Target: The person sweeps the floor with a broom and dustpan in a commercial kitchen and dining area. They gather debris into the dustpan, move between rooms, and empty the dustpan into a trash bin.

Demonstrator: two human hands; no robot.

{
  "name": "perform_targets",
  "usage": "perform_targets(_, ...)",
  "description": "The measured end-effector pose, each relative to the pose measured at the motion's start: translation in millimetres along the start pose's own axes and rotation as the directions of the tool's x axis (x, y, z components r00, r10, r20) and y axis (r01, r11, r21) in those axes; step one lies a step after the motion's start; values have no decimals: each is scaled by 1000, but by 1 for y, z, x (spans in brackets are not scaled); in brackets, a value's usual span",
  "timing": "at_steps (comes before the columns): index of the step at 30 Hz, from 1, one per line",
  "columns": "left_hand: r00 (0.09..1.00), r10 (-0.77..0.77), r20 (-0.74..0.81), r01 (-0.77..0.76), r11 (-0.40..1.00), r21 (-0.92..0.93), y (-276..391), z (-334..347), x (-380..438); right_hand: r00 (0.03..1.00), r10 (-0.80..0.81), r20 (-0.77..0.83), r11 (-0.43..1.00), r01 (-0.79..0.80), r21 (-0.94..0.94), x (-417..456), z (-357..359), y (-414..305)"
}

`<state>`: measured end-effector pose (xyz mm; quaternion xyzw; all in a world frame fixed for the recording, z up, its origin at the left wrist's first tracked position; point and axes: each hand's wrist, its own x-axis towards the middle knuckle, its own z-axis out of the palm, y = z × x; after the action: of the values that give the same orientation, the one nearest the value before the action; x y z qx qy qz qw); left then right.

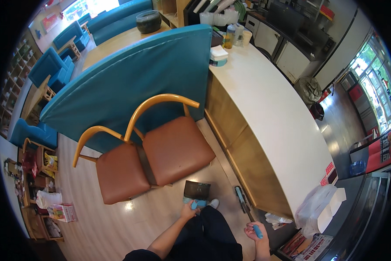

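My left hand [188, 210] is closed around the blue handle of a dustpan [197, 191], whose dark pan lies in front of my feet, near the brown chair seats. In my right hand [256, 230] is the blue-ended handle of a broom [240, 194]. The broom's head, blue with dark bristles, is at the floor along the base of the wooden counter front [257, 163]. Whatever the pan holds cannot be made out.
Two wooden chairs with brown seats [179, 148] [122, 173] stand against a teal padded partition [133, 78]. A white-topped counter [264, 114] runs along the right. Plastic bags [309, 208] lie at its near end. A printed carton [62, 212] stands on the floor at the left.
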<state>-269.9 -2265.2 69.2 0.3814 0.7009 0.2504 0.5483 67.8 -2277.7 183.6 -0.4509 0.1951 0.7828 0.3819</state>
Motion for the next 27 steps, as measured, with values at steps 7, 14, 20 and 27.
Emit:
perform_targets(7,993,-97,-59,86,982,-166,-35,-13,44,979,70,192,955,-121,270,19,15,12)
perform_targets(14,892,-356,-278,450,753,480,9,-17,97,932,79,-353,814,-265,-517,75,10,-15)
perform_targets(20,833,-389,-393,547,681,486,29,-15,106,946,-309,-101,-312,-201,-929,135,50,-70)
perform_targets(27,829,-272,-488,548,570,613,30,11,114,994,-72,83,-135,73,-988,289,133,-151)
